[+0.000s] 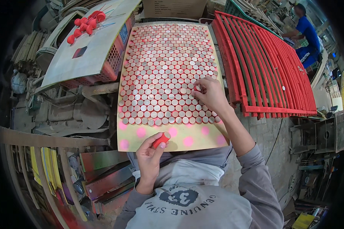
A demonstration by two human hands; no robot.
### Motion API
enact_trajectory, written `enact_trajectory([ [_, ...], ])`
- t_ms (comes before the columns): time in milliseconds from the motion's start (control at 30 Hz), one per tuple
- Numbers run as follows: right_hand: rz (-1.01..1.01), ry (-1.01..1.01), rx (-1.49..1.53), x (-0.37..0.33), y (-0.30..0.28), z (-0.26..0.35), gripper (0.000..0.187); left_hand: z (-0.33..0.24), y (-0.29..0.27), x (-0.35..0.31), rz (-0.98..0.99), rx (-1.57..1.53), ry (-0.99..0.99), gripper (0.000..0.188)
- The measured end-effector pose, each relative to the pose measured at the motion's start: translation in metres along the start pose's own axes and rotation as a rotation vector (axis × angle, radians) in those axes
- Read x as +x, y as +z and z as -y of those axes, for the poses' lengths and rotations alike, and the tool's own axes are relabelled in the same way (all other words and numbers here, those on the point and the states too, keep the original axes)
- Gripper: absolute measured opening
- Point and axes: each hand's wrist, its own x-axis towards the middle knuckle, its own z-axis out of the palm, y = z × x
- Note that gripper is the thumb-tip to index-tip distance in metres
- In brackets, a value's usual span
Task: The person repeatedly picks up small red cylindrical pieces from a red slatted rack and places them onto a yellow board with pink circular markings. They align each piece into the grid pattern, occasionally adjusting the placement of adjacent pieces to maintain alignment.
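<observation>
A pale yellow board with pink spots lies in front of me. Packed rows of short cylinders, red on the sides with bare round tops, cover most of it. My left hand, near the board's front edge, is closed round a red wooden cylinder, tilted so its pale end shows. Over the right part of the rows, my right hand pinches a small red cylinder between thumb and fingers. Whether that piece is lifted clear of its neighbours I cannot tell.
Red slatted racks stand close on the right. At the left, a pale panel on a red crate bears several red round-headed pieces. A cardboard box sits behind the board. Another person is at the far right.
</observation>
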Motion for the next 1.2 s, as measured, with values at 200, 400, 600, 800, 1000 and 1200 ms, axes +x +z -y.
enact_trajectory([
  [200, -0.079, -0.044, 0.074, -0.003, 0.011, -0.016, 0.034, -0.005, 0.001, 0.003, -0.03, 0.007, -0.011, 0.035],
  [400, -0.16, -0.153, 0.087, -0.028, -0.01, 0.013, 0.04, -0.007, 0.0, 0.011, -0.03, 0.047, -0.023, 0.037],
  [600, 0.284, -0.264, 0.509, -0.104, -0.034, 0.081, 0.039, -0.014, 0.007, 0.013, 0.238, -0.012, -0.174, 0.033],
  [800, 0.293, -0.22, 0.56, -0.144, -0.024, 0.076, 0.041, -0.012, 0.01, -0.002, 0.438, -0.042, -0.303, 0.024],
  [1000, 0.285, -0.092, 0.624, -0.157, -0.013, 0.075, 0.043, -0.015, 0.004, -0.003, 0.472, -0.034, -0.437, 0.024],
  [1200, 0.257, -0.008, 0.676, -0.155, -0.007, 0.085, 0.044, -0.026, 0.001, -0.001, 0.427, 0.01, -0.406, 0.02],
])
